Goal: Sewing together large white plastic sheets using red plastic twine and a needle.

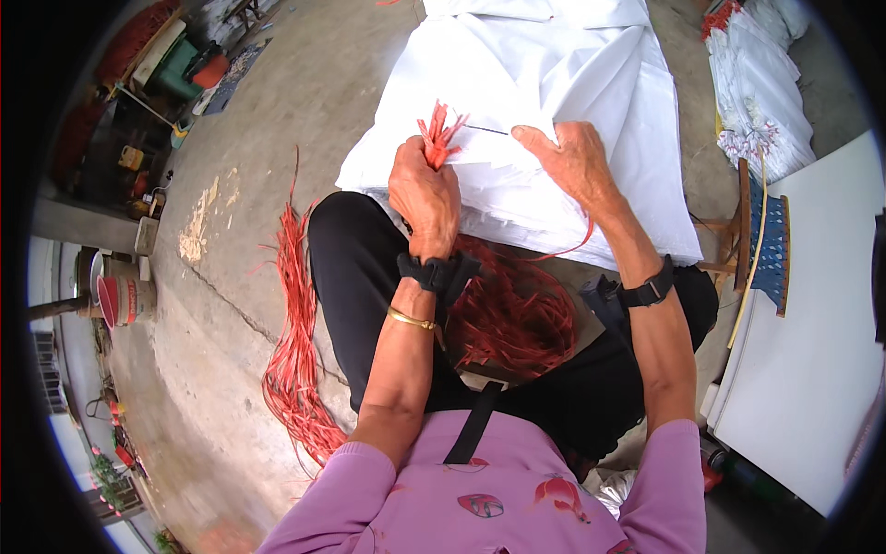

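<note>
A tuft of red plastic strips [440,138] sticks up out of my left hand [425,196], which is closed round it. A thin dark needle-like rod [485,129] reaches from beside the tuft to the thumb tip of my right hand [574,164]. My right thumb points left while the other fingers curl under, partly hidden. One red strip [583,242] comes from beneath that hand and loops down toward my lap. Both hands are over a stack of white woven sacks [544,78] that lies in front of my knees.
A heap of red strips [512,319] lies between my legs, and a long bundle of them [300,369] on the concrete floor at left. White sacks [761,88] are piled far right. A stool with blue webbing [768,245] and a white board [812,342] stand at right.
</note>
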Available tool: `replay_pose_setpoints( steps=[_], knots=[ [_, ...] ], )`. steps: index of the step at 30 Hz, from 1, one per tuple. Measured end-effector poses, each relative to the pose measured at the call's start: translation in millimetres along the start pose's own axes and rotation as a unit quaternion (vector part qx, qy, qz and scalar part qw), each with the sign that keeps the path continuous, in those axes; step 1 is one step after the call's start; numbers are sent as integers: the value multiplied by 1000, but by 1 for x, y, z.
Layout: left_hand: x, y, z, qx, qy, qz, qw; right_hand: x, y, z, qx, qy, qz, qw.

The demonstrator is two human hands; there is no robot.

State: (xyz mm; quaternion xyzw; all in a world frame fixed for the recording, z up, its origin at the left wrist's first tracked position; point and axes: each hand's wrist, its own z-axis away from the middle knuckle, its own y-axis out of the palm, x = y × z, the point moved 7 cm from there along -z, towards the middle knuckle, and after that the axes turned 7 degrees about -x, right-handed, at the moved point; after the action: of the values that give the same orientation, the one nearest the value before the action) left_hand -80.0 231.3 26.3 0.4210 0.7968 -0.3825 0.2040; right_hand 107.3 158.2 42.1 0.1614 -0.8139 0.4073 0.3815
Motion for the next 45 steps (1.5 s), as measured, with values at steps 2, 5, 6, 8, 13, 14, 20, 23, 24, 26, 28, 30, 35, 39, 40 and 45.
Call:
replay_pose_setpoints(
  steps=[2,5,6,8,13,14,20,23,24,26,28,30,35,39,40,45],
  knots=[
    [9,3,-3,4,-61,37,997,6,-4,1,3,-71,146,987],
    [10,3,-2,17,-143,77,987,11,-6,6,19,-101,224,969],
    [8,3,-3,14,-131,73,989,10,-5,7,19,-99,224,969],
    [-4,6,-4,4,-91,73,993,10,0,9,37,-139,266,953],
    [-72,23,16,66,-8,166,984,0,4,7,-26,-147,93,984],
    [-75,28,17,120,-23,191,974,-2,3,7,-18,-112,30,993],
    [-50,31,24,216,-263,455,823,-24,-5,7,-13,145,-108,983],
    [-26,23,32,181,-282,402,852,-25,-7,0,-3,106,-12,994],
    [-25,25,35,185,-249,413,856,-21,-6,-2,-10,102,-15,995],
    [-20,40,45,214,-168,342,899,-15,-9,-2,-3,106,13,994],
    [-37,46,46,206,-166,214,940,-16,-17,0,-4,114,46,992],
    [-39,57,42,196,-172,154,953,-10,-18,-1,0,93,112,989],
    [2,70,42,40,-298,222,928,9,-30,4,-53,31,148,987],
    [12,67,38,-6,-354,311,882,11,-28,9,-60,-60,244,966],
    [17,70,38,14,-361,310,879,11,-28,10,-60,-61,244,966],
    [24,64,40,-15,-367,331,869,14,-22,15,-34,-77,314,946]
  ],
)
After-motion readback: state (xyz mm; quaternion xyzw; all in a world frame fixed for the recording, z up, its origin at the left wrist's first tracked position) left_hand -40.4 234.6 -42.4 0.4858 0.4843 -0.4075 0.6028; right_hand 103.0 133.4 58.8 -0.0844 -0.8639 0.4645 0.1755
